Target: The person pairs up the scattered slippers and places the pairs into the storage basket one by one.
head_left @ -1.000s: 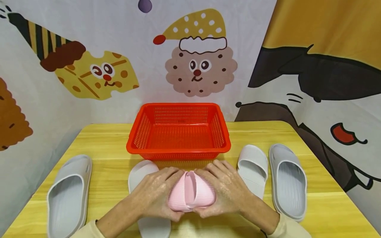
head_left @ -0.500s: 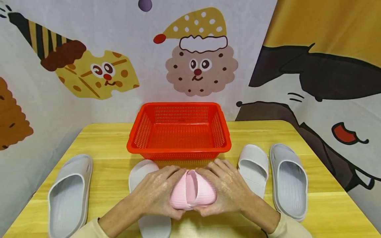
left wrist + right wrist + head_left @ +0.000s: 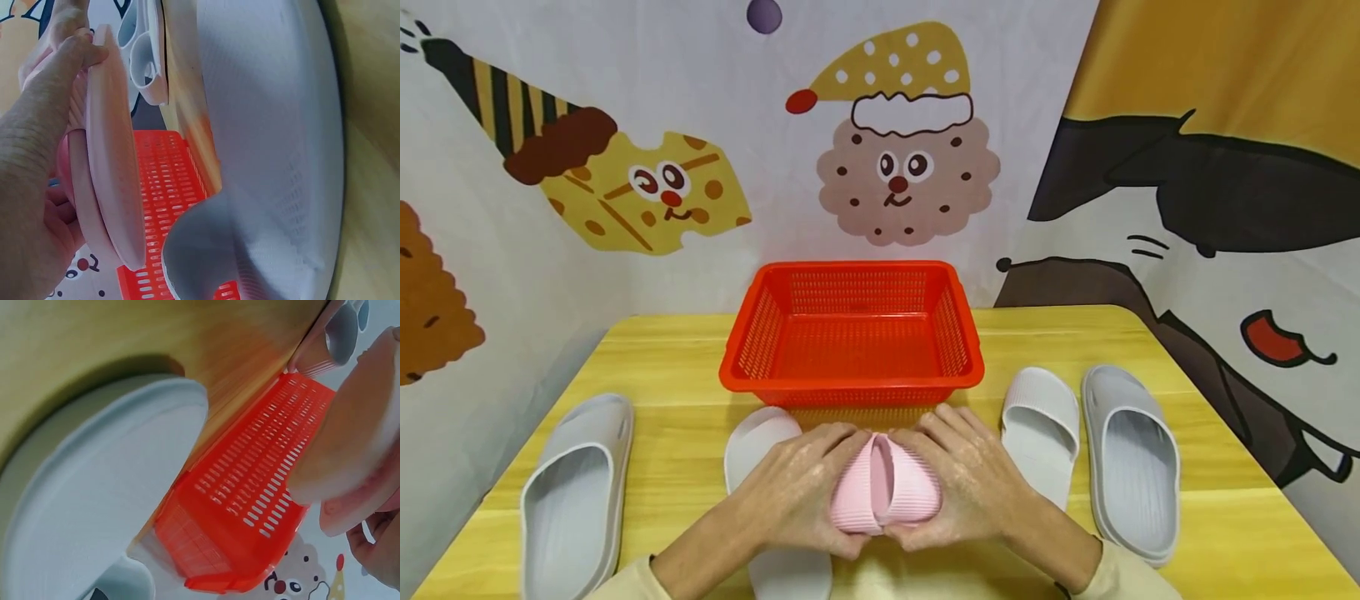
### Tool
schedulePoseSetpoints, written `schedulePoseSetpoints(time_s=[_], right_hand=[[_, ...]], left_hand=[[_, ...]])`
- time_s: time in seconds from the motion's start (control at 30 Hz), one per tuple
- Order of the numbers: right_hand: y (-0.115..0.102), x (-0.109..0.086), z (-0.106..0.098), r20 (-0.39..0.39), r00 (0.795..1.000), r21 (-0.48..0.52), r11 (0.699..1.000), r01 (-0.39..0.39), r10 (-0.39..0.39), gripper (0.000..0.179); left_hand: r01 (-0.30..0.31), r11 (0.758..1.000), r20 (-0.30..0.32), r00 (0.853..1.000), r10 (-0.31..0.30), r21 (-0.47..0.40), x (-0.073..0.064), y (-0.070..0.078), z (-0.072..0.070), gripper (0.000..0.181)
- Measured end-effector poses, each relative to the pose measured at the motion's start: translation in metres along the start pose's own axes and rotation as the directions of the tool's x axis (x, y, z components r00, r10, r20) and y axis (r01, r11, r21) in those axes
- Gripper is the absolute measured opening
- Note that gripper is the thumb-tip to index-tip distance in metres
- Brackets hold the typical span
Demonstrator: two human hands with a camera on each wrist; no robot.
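Note:
A pair of pink slippers [image 3: 912,487] with ribbed straps is held up in front of me, above the table. My left hand [image 3: 808,483] grips the pair from the left side, and my right hand [image 3: 962,479] grips it from the right. The left wrist view shows the pink slippers [image 3: 112,156] close together, with my thumb [image 3: 84,50] at one end and fingers below. In the right wrist view, the slippers' rounded ends [image 3: 344,444] show at the edge. One white slipper [image 3: 763,433] lies partly hidden under my left arm.
A red plastic basket [image 3: 853,383] with perforated walls stands at the table's back. Another white slipper [image 3: 1041,408] and a grey slipper [image 3: 1131,467] lie side by side at the right. At the far left lies a second grey slipper [image 3: 572,500]. A printed cloth [image 3: 700,67] hangs behind.

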State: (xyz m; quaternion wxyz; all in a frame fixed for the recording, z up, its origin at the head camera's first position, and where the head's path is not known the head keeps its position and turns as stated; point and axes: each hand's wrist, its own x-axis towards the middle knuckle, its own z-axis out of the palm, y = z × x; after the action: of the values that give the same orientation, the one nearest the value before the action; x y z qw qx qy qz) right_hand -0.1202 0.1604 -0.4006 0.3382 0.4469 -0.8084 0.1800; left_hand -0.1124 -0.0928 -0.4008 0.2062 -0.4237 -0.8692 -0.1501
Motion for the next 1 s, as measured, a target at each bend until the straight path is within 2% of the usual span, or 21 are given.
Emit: schedulePoseSetpoints(time_s=[0.3, 0.5, 1.0], right_hand=[[0.0015, 0.001, 0.0, 0.02, 0.999, 0.018, 0.999, -0.03, 0.03, 0.082], [0.0031, -0.0023, -0.0022, 0.094, 0.993, 0.036, 0.996, -0.082, 0.078, 0.093], [0.0037, -0.0073, -0.0056, 0.215, 0.965, -0.007, 0.988, -0.154, 0.152, 0.102]], left_hand=[[0.02, 1.0, 0.005, 1.0, -0.02, -0.005, -0.0002, -0.0001, 0.0004, 0.102], [0.013, 1.0, 0.015, 1.0, -0.014, 0.025, -0.0008, -0.002, -0.001, 0.102], [0.031, 1.0, 0.027, 0.999, -0.031, 0.002, -0.0028, -0.0038, 0.0007, 0.101]])
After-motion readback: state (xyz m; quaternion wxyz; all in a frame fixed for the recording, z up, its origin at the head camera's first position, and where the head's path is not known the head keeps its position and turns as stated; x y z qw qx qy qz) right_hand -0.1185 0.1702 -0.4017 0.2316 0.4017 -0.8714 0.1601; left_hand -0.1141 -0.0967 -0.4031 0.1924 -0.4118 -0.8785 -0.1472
